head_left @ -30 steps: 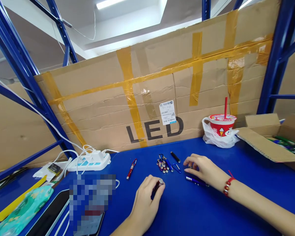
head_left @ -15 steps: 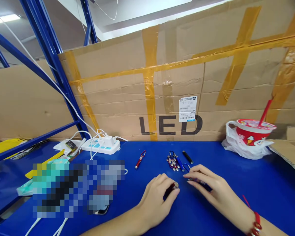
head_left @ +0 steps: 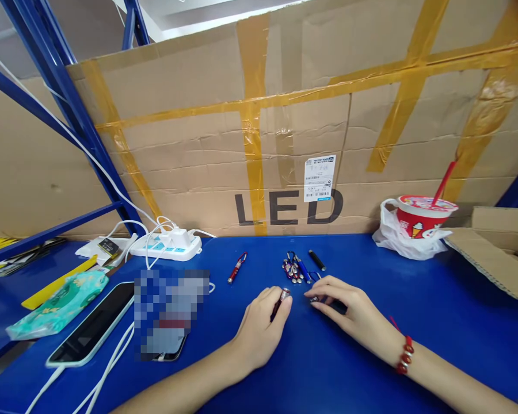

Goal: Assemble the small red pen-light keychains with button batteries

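Note:
My left hand (head_left: 259,330) is closed round a small dark-red flashlight tube (head_left: 280,301), its silver end pointing up past the thumb and forefinger. To its right, my right hand (head_left: 354,310) pinches a small piece with a silver tip (head_left: 314,299) between thumb and fingers; the fingers hide most of it and its exact kind. Just beyond both hands lies a bunch of small keychain flashlights (head_left: 292,269), red and blue, with carabiner clips. A black tube (head_left: 317,260) rests beside the bunch. One red keychain flashlight (head_left: 237,268) with its clip lies apart at the left.
On the left are a white power strip (head_left: 166,247), a phone (head_left: 95,322) on a cable, a partly blurred device (head_left: 170,342) and a green packet (head_left: 60,302). A red cup (head_left: 423,218) in a plastic bag and an open carton (head_left: 487,264) stand right. Cardboard (head_left: 190,167) walls the back.
The view has shifted slightly, showing more on the right. My left hand has moved a little left and away, its tube now tipped more upright. My right hand has moved slightly left, still pinching.

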`<state>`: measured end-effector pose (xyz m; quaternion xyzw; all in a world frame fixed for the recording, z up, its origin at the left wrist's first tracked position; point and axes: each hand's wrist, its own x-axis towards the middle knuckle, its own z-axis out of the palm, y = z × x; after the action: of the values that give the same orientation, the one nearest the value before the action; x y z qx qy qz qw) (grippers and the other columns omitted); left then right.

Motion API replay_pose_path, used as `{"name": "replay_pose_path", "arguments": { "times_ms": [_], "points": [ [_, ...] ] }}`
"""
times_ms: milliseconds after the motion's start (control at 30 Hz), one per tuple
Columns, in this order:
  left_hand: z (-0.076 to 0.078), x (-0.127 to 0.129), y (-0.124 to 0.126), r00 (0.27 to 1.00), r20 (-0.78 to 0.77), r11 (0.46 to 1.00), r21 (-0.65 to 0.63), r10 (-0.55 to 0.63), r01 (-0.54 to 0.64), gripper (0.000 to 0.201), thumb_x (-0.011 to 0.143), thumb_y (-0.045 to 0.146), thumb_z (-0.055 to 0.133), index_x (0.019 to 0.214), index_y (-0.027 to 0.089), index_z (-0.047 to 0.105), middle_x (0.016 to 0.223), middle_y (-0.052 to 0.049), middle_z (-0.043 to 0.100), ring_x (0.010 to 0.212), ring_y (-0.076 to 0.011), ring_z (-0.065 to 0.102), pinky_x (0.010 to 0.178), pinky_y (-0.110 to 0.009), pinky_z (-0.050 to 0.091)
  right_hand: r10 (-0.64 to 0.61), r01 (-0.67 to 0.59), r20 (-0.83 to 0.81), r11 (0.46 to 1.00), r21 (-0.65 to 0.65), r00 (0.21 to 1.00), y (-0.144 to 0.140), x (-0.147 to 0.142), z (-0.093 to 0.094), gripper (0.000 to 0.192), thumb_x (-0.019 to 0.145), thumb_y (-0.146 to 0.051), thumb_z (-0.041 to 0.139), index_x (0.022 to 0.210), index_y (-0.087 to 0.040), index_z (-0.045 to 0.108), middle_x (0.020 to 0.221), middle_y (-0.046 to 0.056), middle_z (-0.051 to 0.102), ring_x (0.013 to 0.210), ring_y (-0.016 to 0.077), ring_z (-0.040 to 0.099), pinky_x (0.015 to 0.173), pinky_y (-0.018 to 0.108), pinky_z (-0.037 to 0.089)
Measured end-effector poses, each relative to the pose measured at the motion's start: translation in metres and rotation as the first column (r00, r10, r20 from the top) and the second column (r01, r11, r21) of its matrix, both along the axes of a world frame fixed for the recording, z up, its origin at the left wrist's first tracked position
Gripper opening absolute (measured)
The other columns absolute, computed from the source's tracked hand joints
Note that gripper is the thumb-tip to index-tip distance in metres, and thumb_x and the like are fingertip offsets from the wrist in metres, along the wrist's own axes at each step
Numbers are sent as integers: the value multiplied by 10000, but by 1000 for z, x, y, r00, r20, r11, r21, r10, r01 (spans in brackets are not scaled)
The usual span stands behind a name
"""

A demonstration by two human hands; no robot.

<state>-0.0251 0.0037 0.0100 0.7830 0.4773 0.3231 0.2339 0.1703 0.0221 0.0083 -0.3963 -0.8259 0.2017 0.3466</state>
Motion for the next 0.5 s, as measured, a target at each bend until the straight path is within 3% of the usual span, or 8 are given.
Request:
{"name": "replay_pose_path", "arguments": {
  "times_ms": [200,500],
  "points": [
    [1,2,-1,998,-55,999,44,-16,19,315,884,327,305,613,168,331,646,9,419,638,-111,387,603,-242,315,11,-12,35,1000,8,999,0,-1,-2,207,821,-273,473,918,-201,640,874,58,592,726,125,568,643,241,494],
    [6,2,-3,997,-75,997,74,-28,34,306,894,317,290,630,169,332,651,9,427,641,-107,397,614,-235,327,-46,47,122,999,-11,991,0,2,3,227,810,-350,494,912,-206,636,816,39,599,659,124,565,635,250,479]
  ]
}}
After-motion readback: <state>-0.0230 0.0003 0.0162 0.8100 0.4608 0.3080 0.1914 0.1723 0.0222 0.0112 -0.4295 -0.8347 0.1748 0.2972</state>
